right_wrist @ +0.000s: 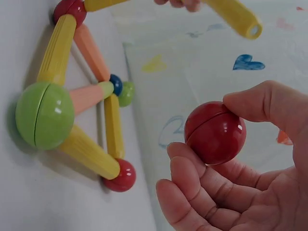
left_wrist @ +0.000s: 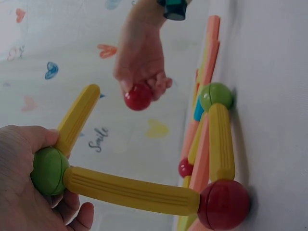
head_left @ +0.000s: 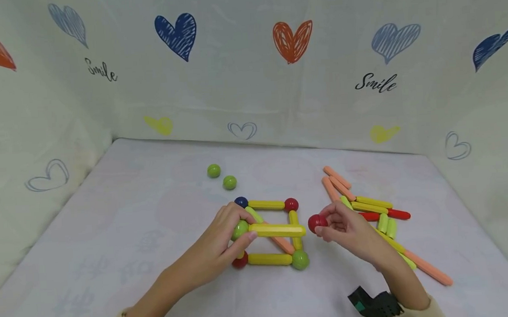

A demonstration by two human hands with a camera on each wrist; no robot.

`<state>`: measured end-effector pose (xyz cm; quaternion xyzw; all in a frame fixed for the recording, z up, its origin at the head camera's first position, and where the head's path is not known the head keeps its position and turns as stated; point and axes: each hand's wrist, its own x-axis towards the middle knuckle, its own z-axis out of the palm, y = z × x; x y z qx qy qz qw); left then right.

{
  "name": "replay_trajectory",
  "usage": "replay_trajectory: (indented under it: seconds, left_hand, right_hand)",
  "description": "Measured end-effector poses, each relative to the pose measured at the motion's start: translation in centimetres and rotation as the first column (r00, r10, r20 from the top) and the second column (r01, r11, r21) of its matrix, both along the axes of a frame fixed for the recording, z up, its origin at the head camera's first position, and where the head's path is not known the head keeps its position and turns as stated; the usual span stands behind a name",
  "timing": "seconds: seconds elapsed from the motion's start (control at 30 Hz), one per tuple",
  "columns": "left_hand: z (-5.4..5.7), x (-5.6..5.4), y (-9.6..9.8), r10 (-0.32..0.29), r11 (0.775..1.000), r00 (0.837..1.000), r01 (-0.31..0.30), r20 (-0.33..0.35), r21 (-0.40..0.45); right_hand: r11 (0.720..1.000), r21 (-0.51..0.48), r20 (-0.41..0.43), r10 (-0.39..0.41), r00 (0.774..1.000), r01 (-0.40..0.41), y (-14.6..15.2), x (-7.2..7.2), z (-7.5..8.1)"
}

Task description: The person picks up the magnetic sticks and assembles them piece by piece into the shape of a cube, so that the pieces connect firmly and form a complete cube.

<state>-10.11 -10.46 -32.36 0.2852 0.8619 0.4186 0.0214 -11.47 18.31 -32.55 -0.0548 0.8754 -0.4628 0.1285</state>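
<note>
My left hand grips a green ball above the table. A yellow rod juts from this ball toward the right, its far end free. In the left wrist view a second yellow rod runs from the same ball down to a red corner ball. Below lies a square of yellow rods with a blue ball, a red ball and a green ball at its other corners. Just right of the free rod end, my right hand pinches a loose red ball between thumb and fingers.
Inside the square an orange rod lies diagonally. Two loose green balls rest behind it. To the right is a pile of yellow, orange, red and green rods, partly behind my right hand. A white curtain with hearts hangs at the back.
</note>
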Motion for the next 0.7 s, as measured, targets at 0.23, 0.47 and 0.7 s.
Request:
replay_trajectory:
  seconds: [0.23,0.47,0.7]
  left_hand:
    - [0.1,-0.1,-0.1,-0.007,1.000,1.000,0.006,0.012,0.019]
    - [0.1,0.1,0.1,0.000,1.000,1.000,0.000,0.022,0.003]
    - [0.0,0.2,0.2,0.007,1.000,1.000,-0.007,-0.009,-0.007]
  right_hand:
    - [0.999,0.018,-0.155,0.044,0.987,-0.041,-0.3,2.4,1.8]
    - [0.997,0.040,-0.272,0.067,0.960,-0.059,-1.3,3.4,2.1]
    - [0.996,0.030,-0.281,0.084,0.956,-0.079,-1.4,3.6,2.3]
